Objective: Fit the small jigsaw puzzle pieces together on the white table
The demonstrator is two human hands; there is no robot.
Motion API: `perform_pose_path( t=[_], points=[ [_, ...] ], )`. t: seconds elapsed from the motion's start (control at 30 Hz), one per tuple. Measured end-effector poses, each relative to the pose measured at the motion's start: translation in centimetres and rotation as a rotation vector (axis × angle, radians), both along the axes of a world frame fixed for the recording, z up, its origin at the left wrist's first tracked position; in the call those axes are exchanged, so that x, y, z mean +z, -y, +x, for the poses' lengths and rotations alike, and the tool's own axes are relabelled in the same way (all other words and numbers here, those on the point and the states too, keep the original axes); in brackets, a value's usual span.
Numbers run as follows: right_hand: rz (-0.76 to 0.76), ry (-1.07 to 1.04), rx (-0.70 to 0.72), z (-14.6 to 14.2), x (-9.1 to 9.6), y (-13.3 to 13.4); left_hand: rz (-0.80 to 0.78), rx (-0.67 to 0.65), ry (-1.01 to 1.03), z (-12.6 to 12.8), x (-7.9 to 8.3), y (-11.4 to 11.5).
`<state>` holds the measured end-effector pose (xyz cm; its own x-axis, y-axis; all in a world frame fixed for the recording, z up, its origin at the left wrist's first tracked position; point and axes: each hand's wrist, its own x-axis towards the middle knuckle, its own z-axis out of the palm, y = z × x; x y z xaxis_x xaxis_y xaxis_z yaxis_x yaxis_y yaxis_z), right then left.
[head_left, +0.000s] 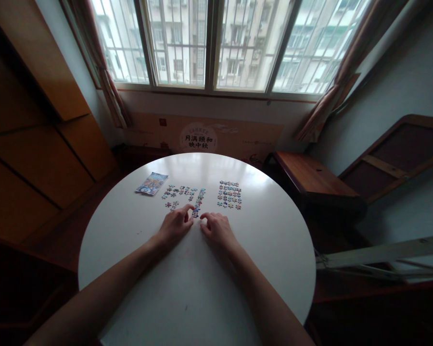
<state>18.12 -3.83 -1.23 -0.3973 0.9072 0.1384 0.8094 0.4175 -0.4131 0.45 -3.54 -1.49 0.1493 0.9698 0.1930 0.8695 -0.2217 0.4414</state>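
Both my hands rest on a round white table. My left hand has its fingers curled, thumb and forefinger pinching at a small puzzle piece at the lower end of a joined strip of pieces. My right hand lies just to the right, fingers curled down, fingertips close to the same piece. Loose puzzle pieces are scattered beyond my left hand. A neat grid of separate pieces lies beyond my right hand.
A colourful picture card lies at the table's far left. A wooden side table stands to the right, wooden cabinets to the left. Barred windows with curtains fill the far wall.
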Motion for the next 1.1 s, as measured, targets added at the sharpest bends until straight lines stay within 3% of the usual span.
perform_pose_path(
  t=[0.27,0.8,1.1],
  points=[
    [0.038,0.001,0.006,0.1,0.1,0.1,-0.070,0.177,-0.152,-0.1,0.4,0.0],
    [-0.021,0.026,0.100,0.0,0.6,0.4,-0.139,0.176,-0.238,0.3,0.8,0.3],
    [-0.059,0.038,0.094,-0.1,1.2,0.7,-0.078,0.200,-0.201,0.2,0.0,0.0]
  ],
)
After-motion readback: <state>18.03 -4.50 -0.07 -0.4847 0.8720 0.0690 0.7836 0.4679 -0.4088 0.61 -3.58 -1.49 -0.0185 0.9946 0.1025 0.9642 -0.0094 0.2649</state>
